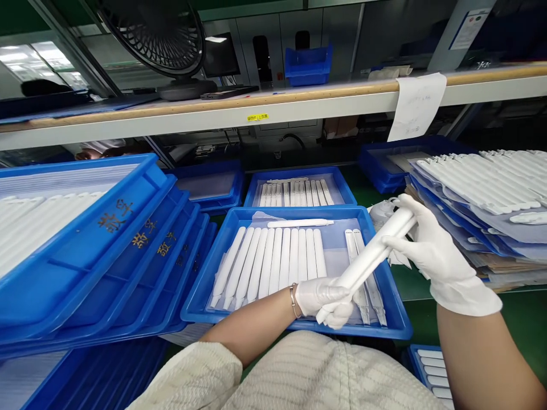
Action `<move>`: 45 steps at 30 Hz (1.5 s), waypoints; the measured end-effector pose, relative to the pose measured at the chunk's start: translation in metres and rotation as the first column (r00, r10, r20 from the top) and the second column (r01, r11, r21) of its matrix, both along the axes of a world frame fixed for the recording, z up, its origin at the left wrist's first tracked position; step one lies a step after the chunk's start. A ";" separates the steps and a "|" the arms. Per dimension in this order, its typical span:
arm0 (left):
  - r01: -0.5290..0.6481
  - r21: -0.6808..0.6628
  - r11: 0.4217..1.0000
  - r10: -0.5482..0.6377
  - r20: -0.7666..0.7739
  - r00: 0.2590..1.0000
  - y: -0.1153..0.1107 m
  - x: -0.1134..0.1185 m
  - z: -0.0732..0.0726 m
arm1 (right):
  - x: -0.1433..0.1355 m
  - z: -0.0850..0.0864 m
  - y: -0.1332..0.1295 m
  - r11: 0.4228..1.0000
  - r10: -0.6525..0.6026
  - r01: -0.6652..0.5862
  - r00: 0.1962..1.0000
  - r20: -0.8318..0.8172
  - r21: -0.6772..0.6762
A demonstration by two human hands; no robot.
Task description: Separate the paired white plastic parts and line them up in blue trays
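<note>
Keeping left hand [318,296] and right hand [433,250] fingers curled lightly around slender white pieces [371,254] over the blue tray [299,212] should limit scuffs.

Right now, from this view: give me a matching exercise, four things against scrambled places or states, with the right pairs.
Column 1
1. left hand
2. yellow label
3. right hand
4. black fan

Column 2
A. stands on the shelf
B. at the upper end of the long white item
C. has a bracelet at its wrist
D. stuck on the shelf's front edge

Pairs: 1-C, 2-D, 3-B, 4-A
</note>
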State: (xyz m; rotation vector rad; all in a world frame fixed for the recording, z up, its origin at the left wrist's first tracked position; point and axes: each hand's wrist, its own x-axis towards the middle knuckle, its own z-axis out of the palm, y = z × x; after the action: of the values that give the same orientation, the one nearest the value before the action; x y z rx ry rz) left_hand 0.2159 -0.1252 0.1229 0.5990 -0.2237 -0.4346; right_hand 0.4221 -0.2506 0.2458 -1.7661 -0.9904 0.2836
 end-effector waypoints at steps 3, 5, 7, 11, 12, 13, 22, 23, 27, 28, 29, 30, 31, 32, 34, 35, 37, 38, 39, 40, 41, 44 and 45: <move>0.055 -0.043 0.998 -0.056 -0.010 0.998 -0.001 -0.001 0.001 | 0.001 0.014 -0.002 0.990 -0.009 0.034 0.985 0.173 -0.139; 0.076 -0.053 0.996 -0.076 -0.012 0.997 -0.002 -0.002 0.001 | 0.000 0.021 -0.003 0.990 -0.012 0.034 0.986 0.166 -0.135; 0.097 -0.067 0.993 -0.097 -0.001 0.995 -0.002 -0.003 0.001 | -0.001 0.025 -0.004 0.994 -0.026 0.037 0.994 0.107 -0.101; 0.142 -0.102 0.985 -0.141 0.016 0.990 -0.002 -0.004 -0.003 | 0.004 0.028 -0.011 0.981 0.064 -0.039 0.990 0.126 -0.189; 0.147 -0.105 0.984 -0.147 0.014 0.989 -0.001 -0.004 -0.005 | 0.006 0.028 -0.012 0.976 0.090 -0.051 0.980 0.177 -0.214; 0.152 -0.106 0.983 -0.152 0.009 0.988 -0.001 -0.004 -0.006 | 0.008 0.029 -0.013 0.973 0.105 -0.056 0.971 0.213 -0.226; 0.193 -0.152 0.969 -0.199 -0.032 0.979 -0.001 -0.005 -0.011 | -0.005 0.046 -0.006 0.989 0.029 -0.058 0.978 -0.204 -0.133; 0.189 -0.158 0.969 -0.195 -0.021 0.981 -0.001 -0.005 -0.011 | -0.007 0.046 -0.005 0.991 0.029 -0.056 0.977 -0.211 -0.125; 0.185 -0.166 0.969 -0.188 -0.001 0.982 -0.001 -0.005 -0.014 | -0.009 0.045 -0.004 0.993 0.036 -0.059 0.979 -0.203 -0.104; 0.188 -0.162 0.969 -0.192 -0.008 0.981 -0.001 -0.005 -0.014 | -0.010 0.046 -0.003 0.993 0.034 -0.056 0.980 -0.198 -0.106; 0.189 -0.157 0.969 -0.194 -0.017 0.981 -0.001 -0.005 -0.015 | -0.010 0.046 -0.003 0.993 0.029 -0.051 0.980 -0.195 -0.111; 0.191 -0.153 0.970 -0.196 -0.023 0.980 0.000 -0.005 -0.016 | -0.011 0.047 -0.002 0.992 0.023 -0.046 0.981 -0.192 -0.114; 0.191 -0.152 0.970 -0.197 -0.026 0.980 0.000 -0.005 -0.016 | -0.011 0.048 -0.002 0.993 0.018 -0.040 0.981 -0.191 -0.114; 0.190 -0.151 0.970 -0.196 -0.028 0.980 0.000 -0.005 -0.016 | -0.012 0.048 -0.002 0.993 0.014 -0.036 0.981 -0.192 -0.112; 0.187 -0.151 0.971 -0.193 -0.027 0.981 0.000 -0.005 -0.015 | -0.011 0.048 -0.001 0.993 0.011 -0.034 0.980 -0.199 -0.111; 0.186 -0.151 0.971 -0.192 -0.025 0.981 -0.001 -0.005 -0.014 | -0.011 0.047 -0.001 0.993 0.010 -0.033 0.979 -0.203 -0.112; 0.176 -0.151 0.973 -0.181 -0.015 0.983 -0.001 -0.006 -0.013 | -0.010 0.045 -0.001 0.993 0.011 -0.034 0.979 -0.205 -0.113; 0.173 -0.150 0.973 -0.175 -0.005 0.985 -0.001 -0.006 -0.012 | -0.009 0.043 -0.002 0.993 0.014 -0.036 0.981 -0.196 -0.112; 0.169 -0.147 0.975 -0.170 0.005 0.985 0.000 -0.006 -0.011 | -0.007 0.041 -0.003 0.993 0.022 -0.042 0.984 -0.178 -0.110; 0.157 -0.139 0.978 -0.157 0.011 0.987 0.000 -0.005 -0.010 | -0.006 0.040 -0.004 0.993 0.033 -0.048 0.988 -0.149 -0.104; 0.140 -0.128 0.982 -0.139 0.015 0.990 0.001 -0.005 -0.009 | -0.004 0.039 -0.007 0.994 0.048 -0.059 0.993 -0.111 -0.096; 0.008 -0.041 0.999 -0.008 0.001 1.000 0.003 -0.004 -0.006 | 0.003 0.041 -0.018 0.989 0.139 -0.138 0.990 0.009 -0.051; -0.050 -0.004 0.999 0.050 0.000 0.999 0.004 -0.003 -0.004 | 0.005 0.043 -0.023 0.983 0.179 -0.177 0.982 0.053 -0.038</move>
State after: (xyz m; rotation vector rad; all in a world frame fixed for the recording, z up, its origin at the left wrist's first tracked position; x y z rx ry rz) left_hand 0.2128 -0.1213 0.1184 0.5993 -0.2094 -0.3858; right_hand 0.4271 -0.2731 0.2885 -1.7252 -1.1929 0.3669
